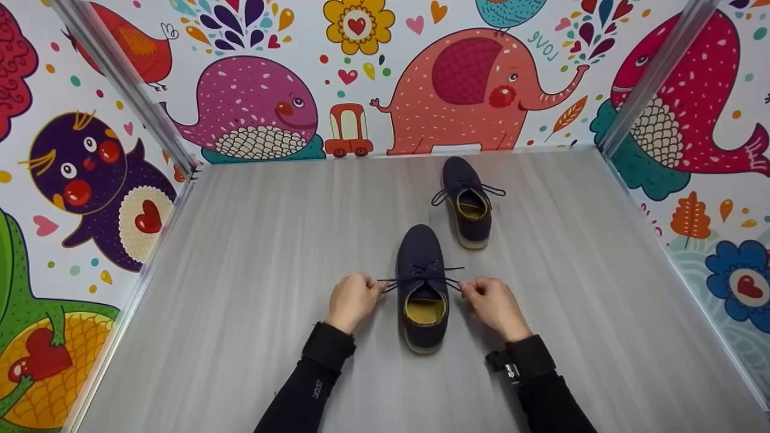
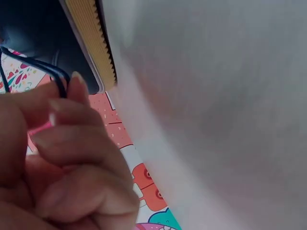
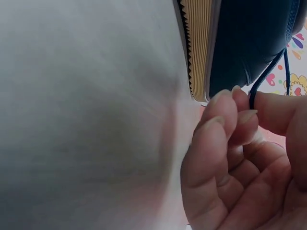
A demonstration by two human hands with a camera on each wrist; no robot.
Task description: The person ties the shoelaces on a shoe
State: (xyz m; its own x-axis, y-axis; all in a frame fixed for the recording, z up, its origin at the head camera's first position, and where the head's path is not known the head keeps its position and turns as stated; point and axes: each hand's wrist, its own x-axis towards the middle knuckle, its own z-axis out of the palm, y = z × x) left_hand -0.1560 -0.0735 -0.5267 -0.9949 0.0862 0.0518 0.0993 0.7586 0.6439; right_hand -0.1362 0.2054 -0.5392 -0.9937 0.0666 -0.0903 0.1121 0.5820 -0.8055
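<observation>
A dark navy lace-up shoe with a yellow insole stands on the grey floor, toe pointing away from me. To its left, my left hand pinches a loop of the shoelace between thumb and fingertips. My right hand pinches the shoelace on the other side, and the laces stretch sideways from the knot over the tongue. Close up in the left wrist view, the doubled lace runs into the fingertips beside the ribbed sole. The right wrist view shows the lace held between thumb and fingers.
A second navy shoe stands farther back to the right, its laces tied in a bow. Printed panels with cartoon animals border the grey floor at the back and both sides, with metal posts at the corners.
</observation>
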